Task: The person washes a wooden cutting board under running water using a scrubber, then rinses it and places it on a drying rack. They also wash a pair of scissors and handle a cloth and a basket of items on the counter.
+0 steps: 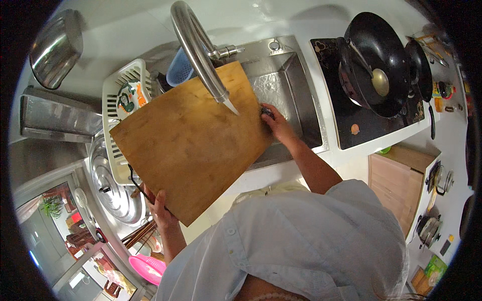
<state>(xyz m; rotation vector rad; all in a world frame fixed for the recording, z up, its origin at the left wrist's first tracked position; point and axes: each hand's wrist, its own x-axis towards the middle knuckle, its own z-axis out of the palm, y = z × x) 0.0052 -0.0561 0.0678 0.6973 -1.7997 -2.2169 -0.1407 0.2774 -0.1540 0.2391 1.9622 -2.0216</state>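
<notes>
A large wooden cutting board (188, 146) is held tilted over the sink (301, 113), under the metal faucet (199, 52), from which water runs onto it. My left hand (160, 209) grips the board's lower left edge, thumb on the face and fingers hidden behind. At the board's right edge, my right hand (276, 122) is closed around a dark scrubber (267, 112), probably a metal scouring pad. Wet metal of the sink basin shows right of the board.
A white dish rack (145, 71) with a patterned plate (130, 98) and a blue perforated basket (180, 69) stand left of the faucet. Large metal lids (109, 180) lie beyond the rack. Right of the sink, a black wok (376, 49) with a ladle (380, 82) rests on the cooktop (346, 129).
</notes>
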